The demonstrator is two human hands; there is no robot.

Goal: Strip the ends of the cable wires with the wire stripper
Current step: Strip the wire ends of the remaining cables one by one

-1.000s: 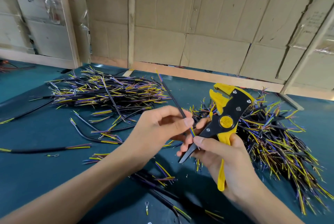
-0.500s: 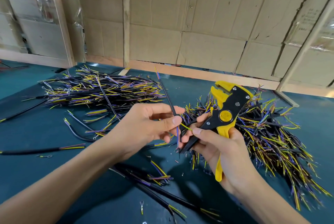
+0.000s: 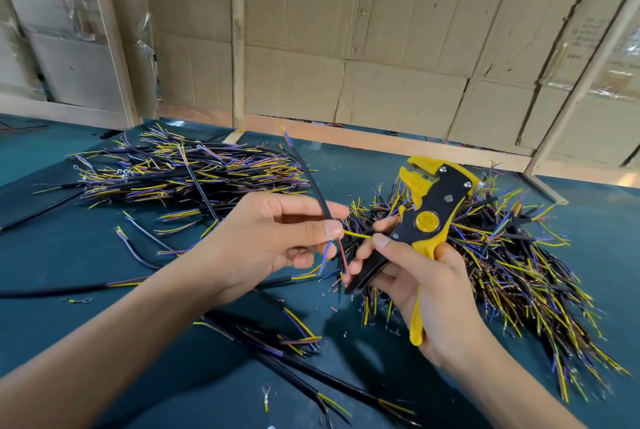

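Biggest thing here is the teal table (image 3: 363, 165), backed by a wall of flattened cardboard (image 3: 346, 47) with wooden battens running up it. On the table sit two big heaps of cut cable: a far-left pile (image 3: 180, 172) of black cables with yellow, purple and blue ends fanned out, and a right-hand pile (image 3: 512, 272) that's a proper mess, wire ends sticking out every way. A few loose cables (image 3: 298, 369) lie across the near part of the table, and there's a small ring terminal (image 3: 266, 394) lying by itself near the bottom edge. Now the hands, both held up over the middle of the table. The left hand (image 3: 270, 241) pinches a single black cable (image 3: 311, 182) between thumb and index finger, right where the jacket ends; the cable runs up and away toward the back, and its blue, red and yellow wires splay out below the pinch. The right hand (image 3: 429, 286) has its fingers curled round the handles of the yellow and black wire stripper (image 3: 426, 217), head pointing up and away, and its index fingertip meets the yellow wire's tip. The stripper's jaws are up top, well clear of the wires, with nothing in them.
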